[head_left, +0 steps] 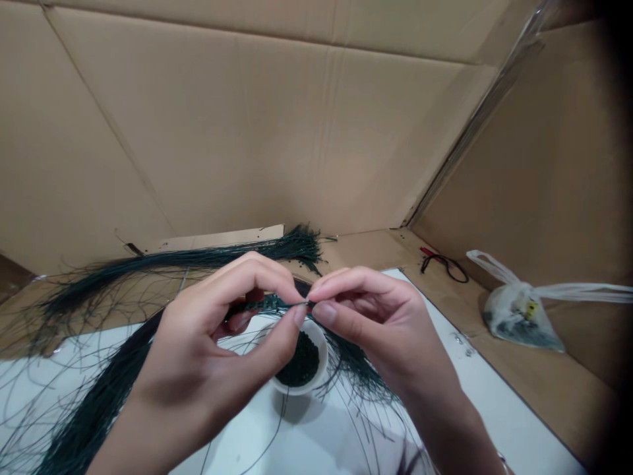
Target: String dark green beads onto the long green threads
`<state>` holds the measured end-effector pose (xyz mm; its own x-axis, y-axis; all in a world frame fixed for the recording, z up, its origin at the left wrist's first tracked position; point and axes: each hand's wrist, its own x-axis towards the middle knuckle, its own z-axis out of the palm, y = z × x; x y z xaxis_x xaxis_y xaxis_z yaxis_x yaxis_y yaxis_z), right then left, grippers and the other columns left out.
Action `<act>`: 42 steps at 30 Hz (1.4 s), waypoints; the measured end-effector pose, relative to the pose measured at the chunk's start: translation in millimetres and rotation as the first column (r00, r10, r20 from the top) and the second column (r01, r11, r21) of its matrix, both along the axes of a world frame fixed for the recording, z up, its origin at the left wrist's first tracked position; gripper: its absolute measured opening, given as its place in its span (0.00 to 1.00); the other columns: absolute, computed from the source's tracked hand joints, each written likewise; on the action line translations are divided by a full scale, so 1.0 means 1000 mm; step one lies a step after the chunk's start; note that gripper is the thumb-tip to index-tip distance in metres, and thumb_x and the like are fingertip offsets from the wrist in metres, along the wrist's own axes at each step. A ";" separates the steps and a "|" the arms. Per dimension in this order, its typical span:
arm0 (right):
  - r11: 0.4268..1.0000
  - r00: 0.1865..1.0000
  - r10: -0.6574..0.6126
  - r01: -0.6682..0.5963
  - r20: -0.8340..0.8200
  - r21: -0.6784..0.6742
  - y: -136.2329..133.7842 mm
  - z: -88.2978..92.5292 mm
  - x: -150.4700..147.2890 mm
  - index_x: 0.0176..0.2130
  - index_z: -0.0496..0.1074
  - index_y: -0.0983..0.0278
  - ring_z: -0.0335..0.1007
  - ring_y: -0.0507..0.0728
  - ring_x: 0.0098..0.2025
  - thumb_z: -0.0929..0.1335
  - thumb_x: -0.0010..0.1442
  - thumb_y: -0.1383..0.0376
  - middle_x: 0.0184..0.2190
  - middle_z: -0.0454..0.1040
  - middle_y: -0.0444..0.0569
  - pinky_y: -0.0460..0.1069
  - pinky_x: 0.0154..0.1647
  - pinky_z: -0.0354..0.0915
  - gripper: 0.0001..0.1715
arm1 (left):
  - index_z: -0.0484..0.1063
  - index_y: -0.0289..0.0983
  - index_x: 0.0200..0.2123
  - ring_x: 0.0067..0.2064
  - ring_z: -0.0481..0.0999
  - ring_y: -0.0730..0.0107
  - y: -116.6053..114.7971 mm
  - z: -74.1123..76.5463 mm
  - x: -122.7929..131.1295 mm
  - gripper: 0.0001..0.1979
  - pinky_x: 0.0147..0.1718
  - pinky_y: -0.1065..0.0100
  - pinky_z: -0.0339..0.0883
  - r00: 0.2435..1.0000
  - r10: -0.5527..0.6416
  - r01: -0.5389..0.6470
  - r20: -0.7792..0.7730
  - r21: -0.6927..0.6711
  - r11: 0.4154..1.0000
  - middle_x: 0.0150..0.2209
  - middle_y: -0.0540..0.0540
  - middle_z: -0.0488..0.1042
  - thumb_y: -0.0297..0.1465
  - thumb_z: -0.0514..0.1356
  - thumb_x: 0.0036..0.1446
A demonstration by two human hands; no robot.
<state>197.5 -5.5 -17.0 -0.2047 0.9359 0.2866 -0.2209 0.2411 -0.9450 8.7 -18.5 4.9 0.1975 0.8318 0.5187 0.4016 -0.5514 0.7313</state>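
Pinches a thin dark strand [308, 303] between thumb and forefinger of the left hand [198, 336], with a knobbly dark green length [271, 302] running back level across the curled fingers. Grips the strand just beside that pinch with thumb and forefinger of the right hand [390, 323], bringing both sets of fingertips almost together. Cannot tell how much of the strand lies inside the right-hand pinch, tiny and mostly covered as it is there. Holds all this in the air above the far side of a small white bowl [324, 369], filled with dark green beads [302, 363] too small to make out singly. Sees a long bundle of dark fibres [103, 389] slanting over the white tabletop [257, 429], passing behind the left hand, with frayed ends [359, 359] showing near the right hand. Sees a second bundle [198, 257] farther back, lying near the tall cardboard wall [237, 132]. Notes, over on the right, a black cord loop [452, 269] with a red part beside it, and a tied clear plastic bag [519, 323] with something yellow inside.
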 end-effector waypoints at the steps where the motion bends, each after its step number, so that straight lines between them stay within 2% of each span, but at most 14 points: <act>1: 1.000 1.000 -0.004 0.004 -0.002 0.000 0.000 0.001 -0.001 0.36 0.84 0.57 0.78 0.51 0.33 0.79 0.56 0.69 0.33 0.83 0.43 0.44 0.32 0.74 0.08 | 0.72 0.45 0.34 0.33 0.70 0.76 0.000 0.000 0.000 0.08 0.22 0.73 0.58 1.000 0.005 -0.004 -0.003 0.011 1.000 0.36 0.55 0.74 0.25 0.64 0.60; 6: 1.000 0.999 -0.015 0.014 -0.047 -0.015 -0.003 0.006 -0.004 0.37 0.84 0.55 0.78 0.48 0.35 0.80 0.52 0.76 0.33 0.82 0.40 0.41 0.38 0.75 0.17 | 0.73 0.47 0.35 0.34 0.72 0.76 0.000 0.000 -0.001 0.08 0.22 0.72 0.59 0.999 0.010 -0.009 -0.036 0.028 1.000 0.37 0.56 0.76 0.25 0.65 0.60; 11: 1.000 0.999 -0.024 0.024 -0.031 0.014 -0.005 0.010 -0.004 0.39 0.83 0.55 0.77 0.47 0.36 0.79 0.52 0.78 0.33 0.82 0.39 0.39 0.39 0.73 0.20 | 0.74 0.46 0.36 0.36 0.76 0.74 0.002 -0.002 -0.002 0.08 0.24 0.70 0.64 0.999 0.000 0.004 -0.040 0.093 0.996 0.38 0.55 0.77 0.25 0.64 0.60; 16: 0.997 0.999 -0.049 0.049 0.009 0.056 -0.006 0.008 -0.003 0.42 0.82 0.55 0.76 0.48 0.36 0.78 0.54 0.77 0.35 0.83 0.39 0.41 0.40 0.73 0.20 | 0.74 0.46 0.36 0.37 0.79 0.74 0.003 -0.002 -0.003 0.08 0.28 0.71 0.70 0.998 -0.001 0.009 -0.061 0.123 0.992 0.38 0.56 0.78 0.25 0.64 0.61; 21: 0.995 0.998 -0.052 0.049 0.035 0.082 -0.007 0.006 -0.002 0.43 0.82 0.54 0.76 0.48 0.37 0.77 0.57 0.75 0.36 0.83 0.39 0.42 0.40 0.72 0.19 | 0.74 0.47 0.37 0.36 0.78 0.76 0.002 -0.001 -0.004 0.08 0.25 0.72 0.66 0.993 0.019 0.001 -0.115 0.173 0.985 0.38 0.57 0.78 0.25 0.64 0.61; 27: 0.995 0.996 -0.063 0.059 0.057 0.077 -0.006 0.005 -0.001 0.44 0.81 0.54 0.75 0.49 0.38 0.77 0.57 0.74 0.36 0.83 0.40 0.43 0.40 0.72 0.19 | 0.73 0.45 0.37 0.37 0.78 0.78 0.001 0.000 -0.004 0.10 0.27 0.73 0.68 0.988 0.017 0.019 -0.155 0.229 0.973 0.38 0.57 0.78 0.22 0.62 0.61; 42: 0.998 0.999 -0.043 0.042 0.019 0.047 -0.007 0.004 -0.006 0.46 0.80 0.54 0.75 0.49 0.38 0.77 0.59 0.73 0.36 0.82 0.40 0.43 0.40 0.71 0.17 | 0.74 0.46 0.36 0.36 0.79 0.76 0.002 0.000 -0.004 0.09 0.24 0.75 0.67 0.993 0.013 0.007 -0.117 0.165 0.986 0.37 0.57 0.79 0.24 0.63 0.60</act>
